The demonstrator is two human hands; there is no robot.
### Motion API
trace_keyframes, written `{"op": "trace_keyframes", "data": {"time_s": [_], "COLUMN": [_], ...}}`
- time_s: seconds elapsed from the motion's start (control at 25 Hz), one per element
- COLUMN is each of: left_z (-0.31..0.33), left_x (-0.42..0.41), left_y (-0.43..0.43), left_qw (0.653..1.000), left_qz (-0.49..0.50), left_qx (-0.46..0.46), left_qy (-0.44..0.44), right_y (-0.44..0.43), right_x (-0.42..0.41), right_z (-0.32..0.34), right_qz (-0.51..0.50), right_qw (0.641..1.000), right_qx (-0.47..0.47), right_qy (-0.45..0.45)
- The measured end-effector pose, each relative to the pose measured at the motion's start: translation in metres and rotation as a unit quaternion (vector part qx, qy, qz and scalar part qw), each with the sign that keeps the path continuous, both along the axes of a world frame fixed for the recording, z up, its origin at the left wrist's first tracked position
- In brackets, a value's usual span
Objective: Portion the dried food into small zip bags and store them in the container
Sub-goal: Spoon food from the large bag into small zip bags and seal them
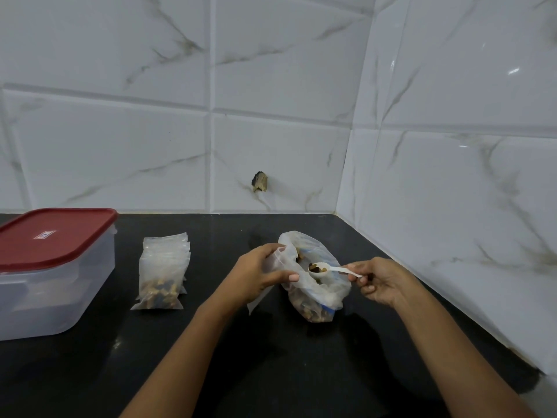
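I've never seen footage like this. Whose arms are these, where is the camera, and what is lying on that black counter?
No machine here: these are a person's bare arms, filmed by one wide-angle camera worn on the head, looking forward and down. The left hand grips a small clear zip bag. The right hand pinches a white spoon carrying a few pieces of dried food, above the open large bag. On the black counter, further left, lies a pile of filled small bags, and beyond it stands a clear container with its red lid on. Marble-patterned tiles cover the walls.
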State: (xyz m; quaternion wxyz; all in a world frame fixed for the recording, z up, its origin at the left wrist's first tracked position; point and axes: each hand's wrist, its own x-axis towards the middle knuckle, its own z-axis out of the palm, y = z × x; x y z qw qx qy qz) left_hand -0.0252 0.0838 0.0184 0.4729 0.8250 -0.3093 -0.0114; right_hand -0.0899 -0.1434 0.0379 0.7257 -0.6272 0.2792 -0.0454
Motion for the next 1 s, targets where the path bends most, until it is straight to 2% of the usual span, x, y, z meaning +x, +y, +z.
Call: {"op": "trace_keyframes", "data": {"time_s": [0.24, 0.4, 0.6, 0.72, 0.84, 1.0], "left_z": [-0.004, -0.003, -0.003, -0.002, -0.004, -0.01], "left_x": [0.004, 0.005, 0.005, 0.004, 0.001, 0.006], "left_y": [0.0, 0.001, 0.002, 0.001, 0.001, 0.0], "left_qw": [1.0, 1.0, 0.999, 0.999, 0.997, 0.998], "left_qz": [0.008, 0.01, 0.002, -0.005, -0.038, 0.004], "left_qx": [-0.007, -0.017, -0.025, -0.016, -0.015, -0.037], "left_qy": [0.026, 0.024, 0.028, 0.029, 0.059, 0.05], "right_y": [0.018, 0.037, 0.056, 0.067, 0.079, 0.091], "right_x": [-0.008, -0.009, -0.004, 0.0, -0.001, -0.009], "right_z": [0.031, 0.044, 0.044, 0.041, 0.036, 0.034], "right_qz": [0.03, 0.067, 0.089, 0.107, 0.144, 0.161], "right_qw": [0.998, 0.996, 0.993, 0.982, 0.936, 0.81], "right_qx": [-0.007, -0.027, -0.075, -0.152, -0.316, -0.548], "right_qy": [-0.055, -0.055, -0.03, -0.026, -0.052, -0.135]}}
